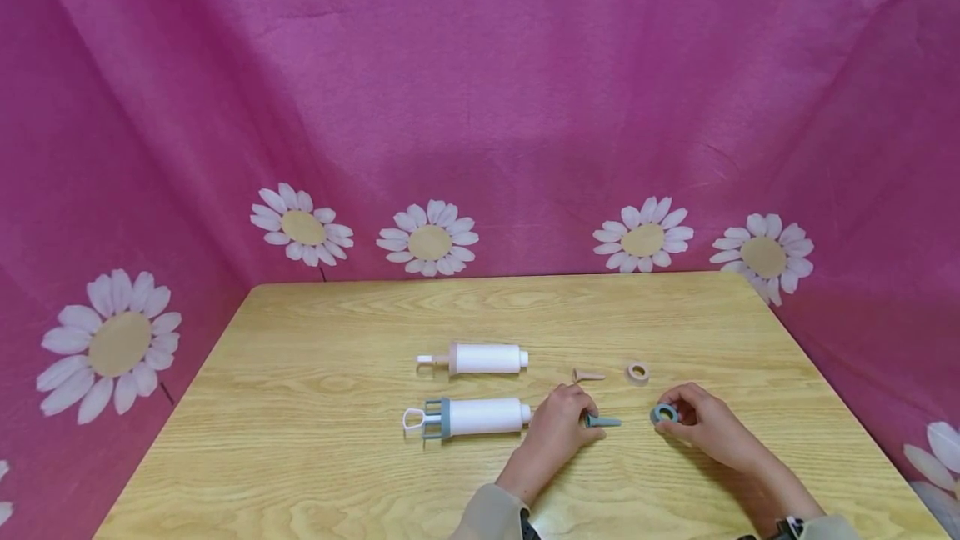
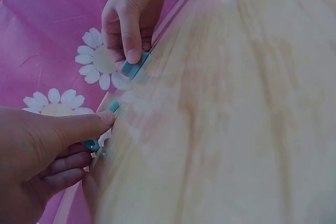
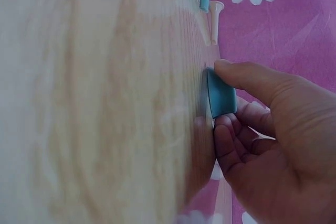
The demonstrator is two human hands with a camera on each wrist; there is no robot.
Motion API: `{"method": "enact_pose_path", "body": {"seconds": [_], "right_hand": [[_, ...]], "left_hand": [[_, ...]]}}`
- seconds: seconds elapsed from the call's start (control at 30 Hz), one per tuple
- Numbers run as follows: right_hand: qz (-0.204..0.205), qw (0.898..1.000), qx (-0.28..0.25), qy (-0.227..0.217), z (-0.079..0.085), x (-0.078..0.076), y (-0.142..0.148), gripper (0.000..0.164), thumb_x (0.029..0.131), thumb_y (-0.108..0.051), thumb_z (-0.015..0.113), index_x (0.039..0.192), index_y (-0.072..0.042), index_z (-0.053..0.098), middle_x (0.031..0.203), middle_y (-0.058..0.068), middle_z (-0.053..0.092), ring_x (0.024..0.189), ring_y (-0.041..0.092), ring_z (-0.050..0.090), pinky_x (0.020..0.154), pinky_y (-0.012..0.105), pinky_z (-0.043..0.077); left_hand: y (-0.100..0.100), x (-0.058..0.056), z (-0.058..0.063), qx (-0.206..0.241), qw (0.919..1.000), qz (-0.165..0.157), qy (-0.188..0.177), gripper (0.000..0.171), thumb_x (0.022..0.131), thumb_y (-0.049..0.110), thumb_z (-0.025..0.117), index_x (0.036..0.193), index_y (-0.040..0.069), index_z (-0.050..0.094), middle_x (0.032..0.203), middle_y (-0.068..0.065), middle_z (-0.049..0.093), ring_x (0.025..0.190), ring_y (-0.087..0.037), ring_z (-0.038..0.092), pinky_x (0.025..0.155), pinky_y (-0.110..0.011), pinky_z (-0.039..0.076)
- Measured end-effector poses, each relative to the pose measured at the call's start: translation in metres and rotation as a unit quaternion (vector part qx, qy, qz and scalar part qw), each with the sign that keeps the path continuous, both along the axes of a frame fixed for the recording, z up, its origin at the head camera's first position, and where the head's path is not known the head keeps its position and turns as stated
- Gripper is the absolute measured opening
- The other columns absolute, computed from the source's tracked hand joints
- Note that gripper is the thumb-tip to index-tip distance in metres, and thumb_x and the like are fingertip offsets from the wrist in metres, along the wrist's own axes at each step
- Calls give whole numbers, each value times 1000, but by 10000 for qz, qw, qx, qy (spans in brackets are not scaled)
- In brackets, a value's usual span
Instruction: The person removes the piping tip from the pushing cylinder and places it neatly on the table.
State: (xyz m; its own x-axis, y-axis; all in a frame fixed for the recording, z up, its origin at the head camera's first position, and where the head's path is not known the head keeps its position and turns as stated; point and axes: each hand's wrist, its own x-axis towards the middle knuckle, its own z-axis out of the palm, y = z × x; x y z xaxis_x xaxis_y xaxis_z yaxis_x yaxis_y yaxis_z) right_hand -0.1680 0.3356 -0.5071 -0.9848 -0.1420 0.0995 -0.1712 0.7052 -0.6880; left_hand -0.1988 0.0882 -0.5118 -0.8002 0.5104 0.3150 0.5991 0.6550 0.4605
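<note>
My left hand (image 1: pixel 557 425) pinches a small teal cone-shaped nozzle (image 1: pixel 604 422), its narrow end pointing right. In the left wrist view the thumb lies along that nozzle (image 2: pixel 113 106). My right hand (image 1: pixel 708 425) grips a teal screw ring (image 1: pixel 655 415) between thumb and fingers, low over the wooden table (image 1: pixel 315 407). Seen from the right wrist, the ring (image 3: pixel 222 95) has its wide rim against the tabletop. Left of my left hand lies a large white syringe-like tube (image 1: pixel 486 417) with a teal collar and white loop handle; the hand hides part of its tip end.
Behind lies a matching white tube (image 1: pixel 489 358) with a beige-pink collar. A beige-pink nozzle (image 1: pixel 589 375) and a beige-pink ring (image 1: pixel 637 372) lie on the table beyond my hands. A pink cloth with daisies (image 1: pixel 480 123) hangs around the table's back and sides.
</note>
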Motion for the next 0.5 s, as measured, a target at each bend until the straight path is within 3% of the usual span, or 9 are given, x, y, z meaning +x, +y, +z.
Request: {"method": "enact_pose_path", "body": {"seconds": [0.5], "right_hand": [[-3, 9999, 90, 67, 0, 0, -1, 27, 80, -14, 79, 100, -2, 64, 90, 5, 58, 73, -7, 47, 61, 17, 46]], "left_hand": [[-1, 0, -3, 142, 9999, -22, -74, 21, 74, 26, 86, 85, 14, 73, 90, 5, 69, 86, -7, 60, 75, -14, 49]]}}
